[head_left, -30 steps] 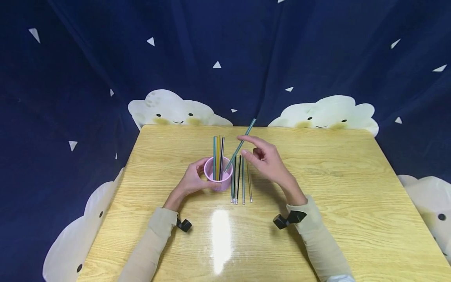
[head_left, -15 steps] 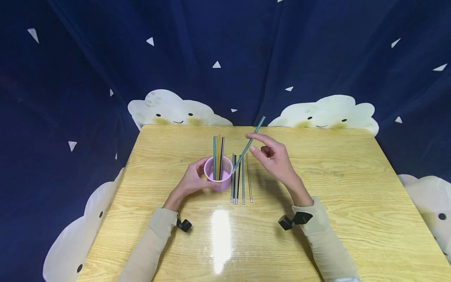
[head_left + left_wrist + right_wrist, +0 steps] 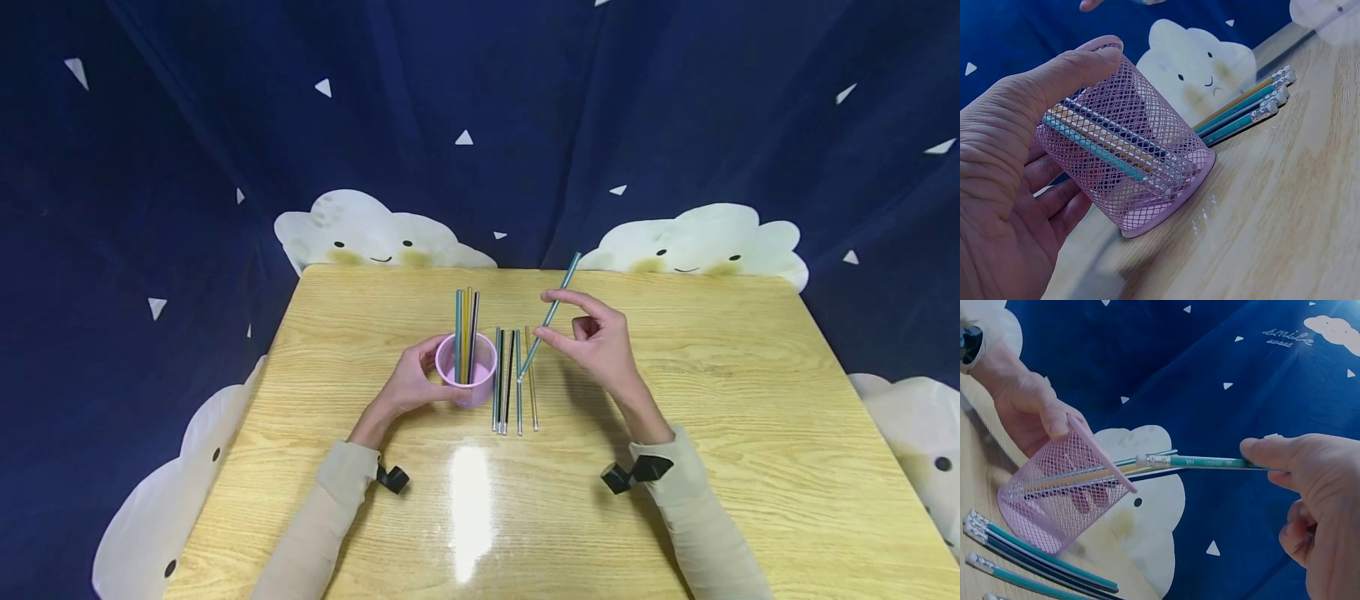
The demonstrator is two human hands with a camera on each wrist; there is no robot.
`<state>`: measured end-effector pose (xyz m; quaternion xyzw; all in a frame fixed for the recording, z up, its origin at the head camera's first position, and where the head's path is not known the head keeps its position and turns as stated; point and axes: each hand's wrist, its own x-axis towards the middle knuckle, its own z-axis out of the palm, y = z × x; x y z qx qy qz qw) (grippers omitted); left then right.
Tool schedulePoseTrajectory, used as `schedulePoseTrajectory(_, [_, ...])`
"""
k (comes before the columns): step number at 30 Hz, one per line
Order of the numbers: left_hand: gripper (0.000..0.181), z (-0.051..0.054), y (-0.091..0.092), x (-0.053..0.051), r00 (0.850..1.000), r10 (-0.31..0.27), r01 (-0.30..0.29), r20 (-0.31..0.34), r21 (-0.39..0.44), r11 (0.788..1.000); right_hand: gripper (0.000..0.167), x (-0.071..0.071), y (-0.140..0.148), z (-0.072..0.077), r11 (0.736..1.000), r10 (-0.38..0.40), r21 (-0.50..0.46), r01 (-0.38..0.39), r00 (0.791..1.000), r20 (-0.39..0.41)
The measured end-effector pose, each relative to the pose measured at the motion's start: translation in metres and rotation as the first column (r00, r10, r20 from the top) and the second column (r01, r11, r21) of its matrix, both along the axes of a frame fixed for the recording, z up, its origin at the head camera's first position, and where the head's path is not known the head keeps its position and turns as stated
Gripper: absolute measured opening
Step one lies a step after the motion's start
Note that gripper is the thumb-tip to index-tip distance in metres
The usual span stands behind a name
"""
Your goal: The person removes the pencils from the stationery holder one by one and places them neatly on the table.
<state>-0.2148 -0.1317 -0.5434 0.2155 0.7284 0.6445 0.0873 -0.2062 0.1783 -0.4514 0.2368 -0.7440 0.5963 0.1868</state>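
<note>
A pink mesh pencil cup [image 3: 474,395] stands upright on the table with several pencils [image 3: 465,333] in it, teal, yellow and dark. My left hand [image 3: 408,382] grips the cup from its left side, thumb near the rim in the left wrist view. To the right of the cup, my right hand [image 3: 596,340] pinches a teal pencil [image 3: 1210,462] between thumb and fingers. That pencil tilts, its white eraser end down, above a row of loose pencils [image 3: 507,383] lying beside the cup. Teal, dark and yellow ones are among them, erasers toward the near edge.
The wooden table [image 3: 720,400] reaches back to a dark blue curtain [image 3: 480,100] printed with clouds and white triangles. A bright glare [image 3: 471,508] lies on the tabletop between the forearms. Black wrist cameras [image 3: 633,473] sit on both sleeves.
My right hand has moved right with the teal pencil, whose lower end has come out of the cup and is now over the loose pencils. The left hand and cup have stayed put.
</note>
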Motion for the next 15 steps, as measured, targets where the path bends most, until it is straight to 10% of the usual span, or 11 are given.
schedulePoseTrajectory(15, [0.091, -0.001, 0.001, -0.001, 1.0, -0.003, 0.003, -0.004, -0.005, 1.0, 0.061, -0.007, 0.021, -0.03, 0.989, 0.045, 0.122, -0.08, 0.963, 0.266])
